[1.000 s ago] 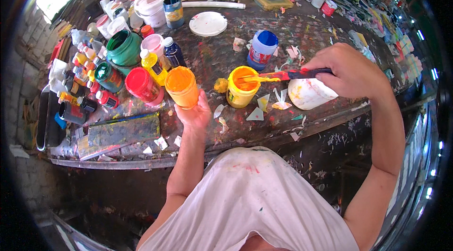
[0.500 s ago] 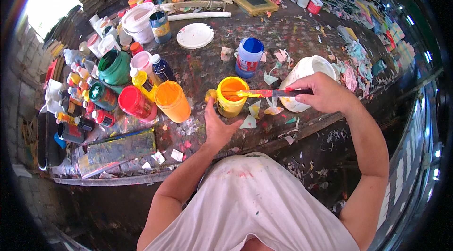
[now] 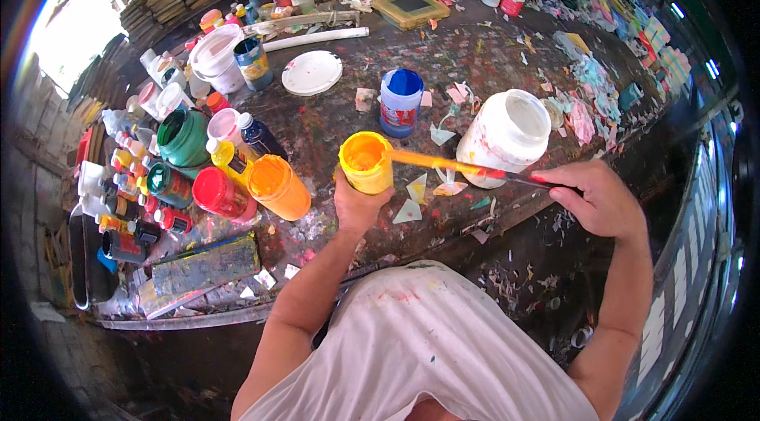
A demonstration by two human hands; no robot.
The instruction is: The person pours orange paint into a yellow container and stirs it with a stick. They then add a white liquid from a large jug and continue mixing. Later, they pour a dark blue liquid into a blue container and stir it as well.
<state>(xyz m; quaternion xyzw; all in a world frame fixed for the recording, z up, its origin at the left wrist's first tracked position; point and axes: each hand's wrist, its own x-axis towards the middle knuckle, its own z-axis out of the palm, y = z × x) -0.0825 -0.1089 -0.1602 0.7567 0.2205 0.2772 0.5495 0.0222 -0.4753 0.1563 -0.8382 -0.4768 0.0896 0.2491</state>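
My left hand [image 3: 360, 209] is wrapped round the lower side of a yellow paint jar [image 3: 368, 178] with thick yellow-orange paint inside. In my right hand [image 3: 599, 198] is the dark end of a long flat stirring stick [image 3: 435, 162], gripped between thumb and fingers. Yellow-orange paint coats the stick's far half, and its tip is at the jar's right rim. Behind the stick stands a large white paint-spotted jar [image 3: 492, 150]. A jar of blue paint [image 3: 398, 114] is just beyond the yellow one. Left of my left hand sits an open jar of orange paint [image 3: 279, 198].
Red [image 3: 222, 195] and green [image 3: 184, 148] paint jars and several small bottles crowd the table's left. A white lid [image 3: 312, 74] lies farther back. Paper scraps [image 3: 408, 212] litter the right and front. A paint-stained board [image 3: 204, 269] lies at the near left edge.
The stick has come out of the yellow jar's paint and moved right with my right hand. My left hand has closed round the jar, which was beside its spread fingers before.
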